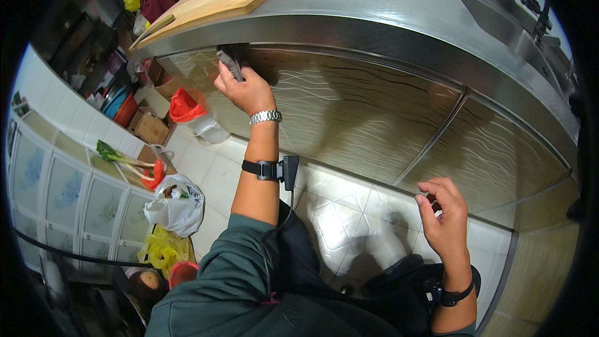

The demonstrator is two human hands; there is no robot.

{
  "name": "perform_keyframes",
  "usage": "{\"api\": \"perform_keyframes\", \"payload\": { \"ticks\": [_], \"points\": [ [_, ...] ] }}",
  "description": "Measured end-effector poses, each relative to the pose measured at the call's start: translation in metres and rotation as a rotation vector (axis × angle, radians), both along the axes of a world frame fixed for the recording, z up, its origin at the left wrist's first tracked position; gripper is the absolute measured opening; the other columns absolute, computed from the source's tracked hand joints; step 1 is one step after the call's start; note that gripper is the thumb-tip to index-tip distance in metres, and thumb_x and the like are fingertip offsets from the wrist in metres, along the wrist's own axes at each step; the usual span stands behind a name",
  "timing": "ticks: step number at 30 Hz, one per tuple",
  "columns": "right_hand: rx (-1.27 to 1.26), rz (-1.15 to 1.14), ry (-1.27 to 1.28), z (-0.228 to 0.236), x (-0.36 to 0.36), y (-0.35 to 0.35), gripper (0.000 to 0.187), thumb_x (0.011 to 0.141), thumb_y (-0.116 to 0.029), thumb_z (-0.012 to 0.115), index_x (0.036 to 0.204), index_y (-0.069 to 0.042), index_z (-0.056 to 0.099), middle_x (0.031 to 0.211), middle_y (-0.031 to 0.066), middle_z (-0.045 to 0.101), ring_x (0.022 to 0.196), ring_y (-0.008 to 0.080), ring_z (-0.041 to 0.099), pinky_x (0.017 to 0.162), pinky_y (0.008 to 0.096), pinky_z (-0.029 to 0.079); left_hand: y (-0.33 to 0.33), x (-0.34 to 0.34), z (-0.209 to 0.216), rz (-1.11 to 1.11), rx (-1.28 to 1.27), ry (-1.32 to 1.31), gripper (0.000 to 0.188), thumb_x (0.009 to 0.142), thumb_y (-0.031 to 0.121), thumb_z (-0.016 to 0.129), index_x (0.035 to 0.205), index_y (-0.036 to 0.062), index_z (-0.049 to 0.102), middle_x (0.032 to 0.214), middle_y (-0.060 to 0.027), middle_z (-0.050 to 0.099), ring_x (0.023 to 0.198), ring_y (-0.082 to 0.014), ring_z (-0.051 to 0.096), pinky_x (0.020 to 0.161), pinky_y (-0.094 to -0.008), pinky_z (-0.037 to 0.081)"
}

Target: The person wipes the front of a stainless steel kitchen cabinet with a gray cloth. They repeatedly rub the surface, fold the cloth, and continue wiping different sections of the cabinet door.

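My left hand [248, 92] is reached out to the cabinet front, its fingers closed round a folded grey cloth [230, 64]. The cloth lies against the top of a glossy cabinet door [368, 109] with a wavy line pattern, just below the steel counter edge [299, 32]. A metal watch and a strapped device with a cable sit on that arm. My right hand [447, 218] hangs in the air over the floor in front of the cabinet. Its fingers are curled but apart, and I see nothing in them.
A wooden cutting board [231, 0] lies on the counter, with a sink [493, 15] at the far right. On the left floor stand a bin with a red liner [187, 106], a cardboard box [148, 126], green onions [128, 161], a white plastic bag [178, 206] and a yellow bag [165, 249].
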State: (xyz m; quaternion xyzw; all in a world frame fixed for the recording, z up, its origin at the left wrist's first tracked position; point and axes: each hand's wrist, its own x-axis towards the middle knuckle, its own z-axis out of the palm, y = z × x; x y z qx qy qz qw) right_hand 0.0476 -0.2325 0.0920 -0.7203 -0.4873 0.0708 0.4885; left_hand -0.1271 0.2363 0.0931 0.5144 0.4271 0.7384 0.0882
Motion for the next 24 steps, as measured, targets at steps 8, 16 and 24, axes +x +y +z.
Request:
{"api": "perform_keyframes", "payload": {
  "ticks": [8, 16, 24],
  "points": [
    [-0.033, -0.004, -0.051, 0.001, 0.009, -0.017, 0.012, 0.103, 0.0, 0.085, 0.115, 0.0, 0.086, 0.112, 0.0139, 0.08, 0.086, 0.0252, 0.078, 0.074, 0.0344, 0.063, -0.021, 0.02, 0.002, 0.038, 0.004, 0.014, 0.062, 0.105, 0.0, 0.065, 0.166, -0.0083, 0.059, 0.15, -0.0238, 0.058, 0.135, -0.0437, 0.066, 0.122, -0.0506, 0.052],
    [-0.009, 0.011, -0.088, 0.009, 0.009, -0.033, 0.013, 0.101, 0.0, 0.088, 0.114, -0.001, 0.086, 0.108, 0.0147, 0.081, 0.087, 0.0298, 0.079, 0.076, 0.0378, 0.064, -0.075, 0.057, 0.0, -0.068, 0.049, 0.043, 0.064, 0.105, -0.001, 0.065, 0.168, -0.0036, 0.055, 0.148, -0.0238, 0.057, 0.138, -0.0452, 0.061, 0.122, -0.0529, 0.05],
    [0.031, 0.039, -0.16, 0.011, 0.01, -0.044, 0.013, 0.098, -0.001, 0.088, 0.111, -0.002, 0.086, 0.106, 0.0137, 0.081, 0.091, 0.0342, 0.08, 0.081, 0.0412, 0.064, -0.147, 0.105, -0.006, -0.201, 0.095, 0.113, 0.072, 0.1, -0.004, 0.064, 0.169, 0.0039, 0.049, 0.143, -0.0226, 0.052, 0.138, -0.045, 0.053, 0.122, -0.0584, 0.043]
  ]
}}
